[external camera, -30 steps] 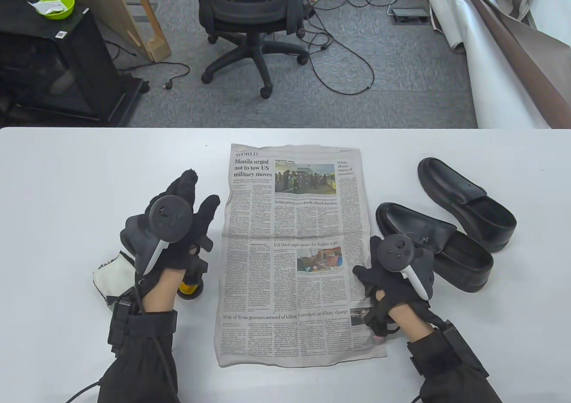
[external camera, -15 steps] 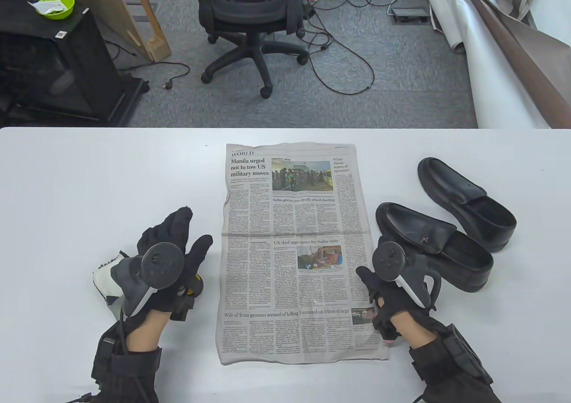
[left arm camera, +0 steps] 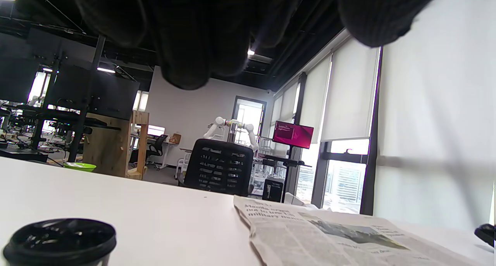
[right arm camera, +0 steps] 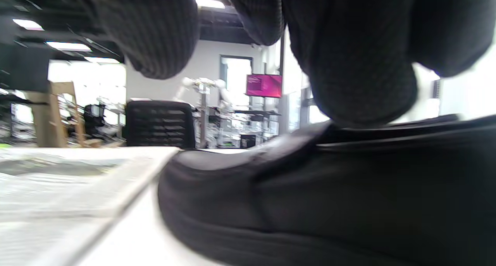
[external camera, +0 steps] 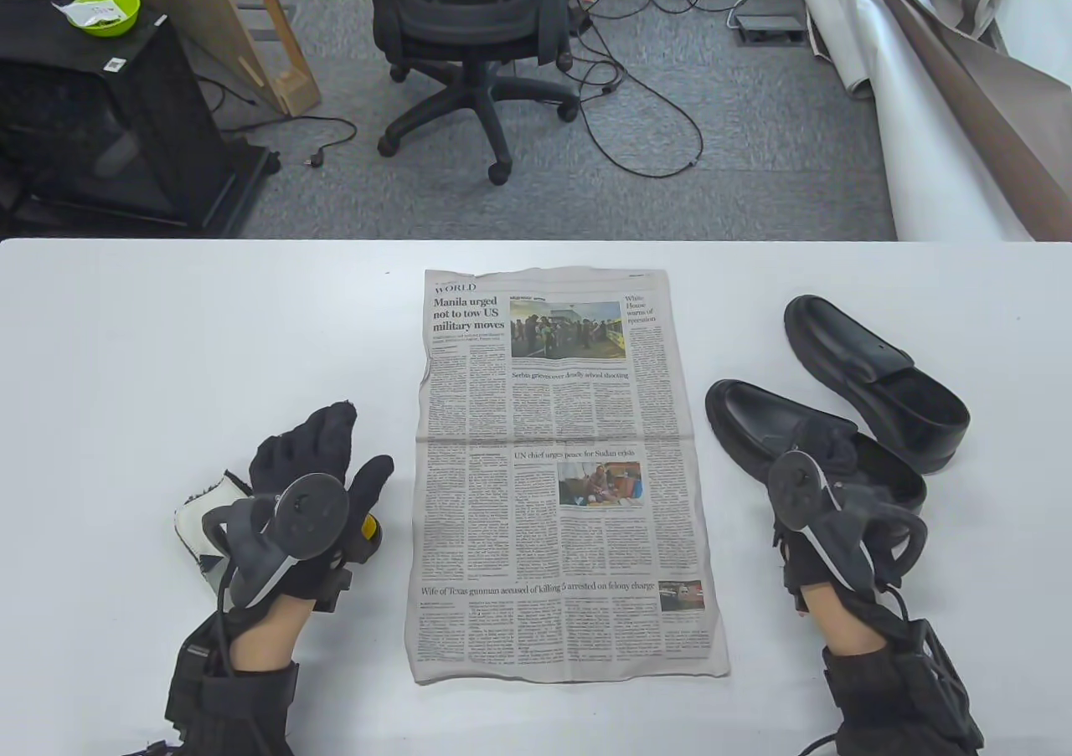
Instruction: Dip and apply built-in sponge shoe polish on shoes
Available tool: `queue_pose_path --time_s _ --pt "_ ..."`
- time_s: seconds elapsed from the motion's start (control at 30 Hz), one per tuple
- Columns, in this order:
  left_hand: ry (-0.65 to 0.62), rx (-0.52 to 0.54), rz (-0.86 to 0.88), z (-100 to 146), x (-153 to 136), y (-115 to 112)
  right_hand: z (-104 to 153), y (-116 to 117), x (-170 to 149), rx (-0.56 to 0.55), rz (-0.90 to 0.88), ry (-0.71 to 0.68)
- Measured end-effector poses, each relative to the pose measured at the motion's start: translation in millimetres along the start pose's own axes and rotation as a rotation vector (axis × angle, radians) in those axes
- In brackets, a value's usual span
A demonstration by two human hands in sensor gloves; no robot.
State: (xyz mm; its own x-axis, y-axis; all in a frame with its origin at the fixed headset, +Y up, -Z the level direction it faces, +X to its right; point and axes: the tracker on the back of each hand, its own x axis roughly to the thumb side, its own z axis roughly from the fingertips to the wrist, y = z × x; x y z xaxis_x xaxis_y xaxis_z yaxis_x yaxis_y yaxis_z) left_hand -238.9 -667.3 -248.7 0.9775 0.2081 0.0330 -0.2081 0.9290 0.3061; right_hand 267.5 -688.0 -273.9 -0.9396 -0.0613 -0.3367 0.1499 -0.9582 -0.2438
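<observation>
Black leather: both shoes sit right of the newspaper [external camera: 561, 471]. My R hand [external camera: 825, 496] is over the near shoe [external camera: 754, 421], fingers at its opening; grip unclear. L hand [external camera: 314, 488] hovers, fingers straight, holding nothing, above the polish bottle [external camera: 368, 530] w/ black cap [left arm camera: 60, 239].

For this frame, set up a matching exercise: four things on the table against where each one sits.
Things:
1. newspaper
2. near shoe
3. polish tin
4. white cloth

Places:
A. under the left hand, black lid up
B. flat in the table's middle
C. at the right hand
D. left of the left hand

Pairs: 1-B, 2-C, 3-A, 4-D
</observation>
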Motion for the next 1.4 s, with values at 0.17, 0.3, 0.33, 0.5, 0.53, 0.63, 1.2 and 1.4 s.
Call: queue_pose_path --time_s 0.17,0.3,0.33,0.5,0.53,0.63,1.2,1.4 --pt "-0.015 -0.021 -0.024 0 2 -4 -10 15 -13 0.082 0.090 0.045" --pt "-0.018 -0.048 -0.034 0 2 -8 -15 28 -18 0.186 0.190 0.075" --pt "-0.019 -0.050 -0.035 0 2 -9 -17 32 -21 0.209 0.184 0.084" --pt "-0.017 -0.052 -0.036 0 2 -8 -26 57 -35 0.384 0.174 0.069" --pt "-0.017 -0.054 -0.036 0 2 -8 -27 57 -37 0.369 0.171 0.086" --pt "-0.017 -0.052 -0.030 0 1 -8 -31 58 -40 0.389 0.140 0.078" --pt "-0.011 -0.050 -0.044 0 -1 -5 -24 28 -24 0.123 0.120 -0.054" --pt "0.001 -0.053 -0.054 0 -4 -6 5 -3 22 0.017 -0.136 -0.310"
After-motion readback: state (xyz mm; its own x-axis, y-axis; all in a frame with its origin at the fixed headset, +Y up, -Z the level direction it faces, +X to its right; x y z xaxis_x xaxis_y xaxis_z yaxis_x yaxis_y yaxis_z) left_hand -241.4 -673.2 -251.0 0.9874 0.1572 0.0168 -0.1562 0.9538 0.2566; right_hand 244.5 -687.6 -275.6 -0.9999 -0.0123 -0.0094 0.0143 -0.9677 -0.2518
